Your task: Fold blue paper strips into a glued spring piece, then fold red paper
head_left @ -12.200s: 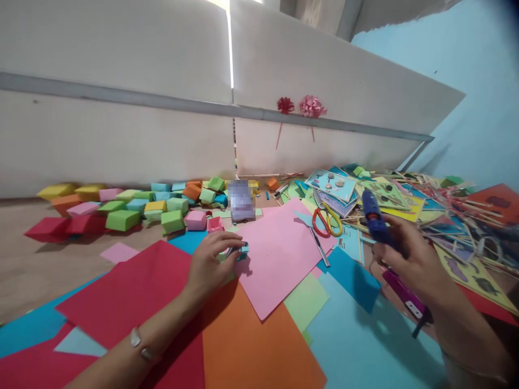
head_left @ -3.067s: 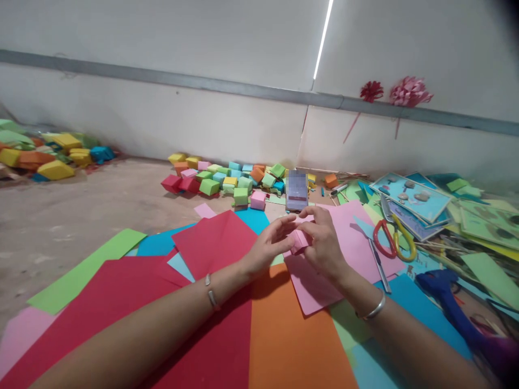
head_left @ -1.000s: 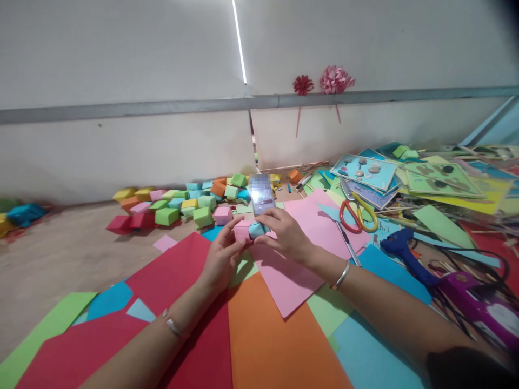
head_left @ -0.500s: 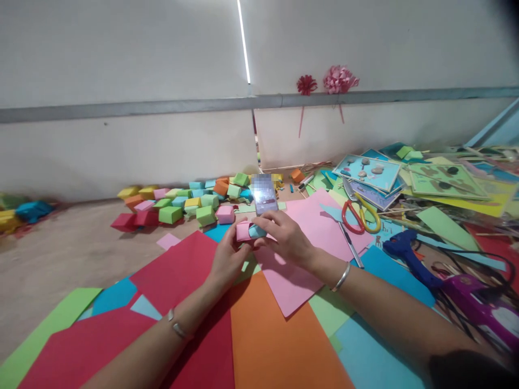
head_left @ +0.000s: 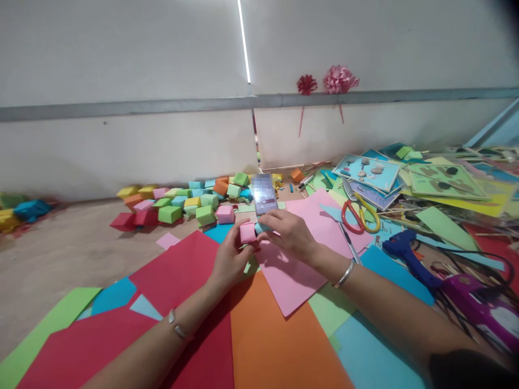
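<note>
By the large pink sheet (head_left: 300, 275), the left hand (head_left: 230, 254) and right hand (head_left: 290, 233) work together: the left grip clasps a pink paper box (head_left: 247, 233), which too hard a squeeze could crumple; the right grip pinches a smaller light-blue piece (head_left: 261, 227) at its side, which a crooked push might leave askew.

Two flowers (head_left: 341, 80) rest against a grey rail (head_left: 162, 106).

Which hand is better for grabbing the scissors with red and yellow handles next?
Probably the right hand: it's nearer the red-and-yellow-handled metal scissors, though it's busy with light-blue paper. The left hand is farther away, holding a small pink paper box.
</note>
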A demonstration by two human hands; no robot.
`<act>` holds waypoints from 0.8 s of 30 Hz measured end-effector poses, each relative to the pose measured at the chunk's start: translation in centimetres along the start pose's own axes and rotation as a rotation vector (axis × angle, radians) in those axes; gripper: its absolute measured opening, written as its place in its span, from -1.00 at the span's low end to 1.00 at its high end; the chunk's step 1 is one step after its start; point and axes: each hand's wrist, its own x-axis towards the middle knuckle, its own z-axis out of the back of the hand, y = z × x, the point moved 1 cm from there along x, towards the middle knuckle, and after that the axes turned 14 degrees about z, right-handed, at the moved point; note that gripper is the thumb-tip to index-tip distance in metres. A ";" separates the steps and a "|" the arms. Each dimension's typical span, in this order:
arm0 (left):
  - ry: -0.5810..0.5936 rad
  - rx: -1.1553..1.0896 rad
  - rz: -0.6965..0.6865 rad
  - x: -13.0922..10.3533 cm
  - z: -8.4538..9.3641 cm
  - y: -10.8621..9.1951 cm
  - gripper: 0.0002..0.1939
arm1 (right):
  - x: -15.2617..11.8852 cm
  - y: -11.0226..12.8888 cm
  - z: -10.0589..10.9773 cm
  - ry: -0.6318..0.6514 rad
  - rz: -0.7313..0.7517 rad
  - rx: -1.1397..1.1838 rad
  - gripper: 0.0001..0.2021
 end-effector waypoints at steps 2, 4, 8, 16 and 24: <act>-0.007 -0.016 0.021 -0.1 0.0 0.3 -0.40 | 0.1 0.2 -0.1 -0.012 -0.016 -0.006 -0.80; -0.017 -0.002 0.040 -0.2 0.0 0.3 -0.29 | 0.2 0.3 -0.1 -0.022 -0.031 0.000 -0.79; -0.074 0.086 -0.023 -0.6 -0.3 -0.4 -0.26 | 0.4 0.6 0.4 0.020 0.065 0.104 -0.65; -0.123 0.259 -0.077 -0.9 -0.4 -1.3 -0.47 | 0.3 0.6 0.3 0.056 0.126 0.002 -0.60; -0.138 0.387 -0.084 -1.0 -0.3 -1.2 -0.48 | 0.1 1.0 0.3 0.061 0.129 -0.083 -0.62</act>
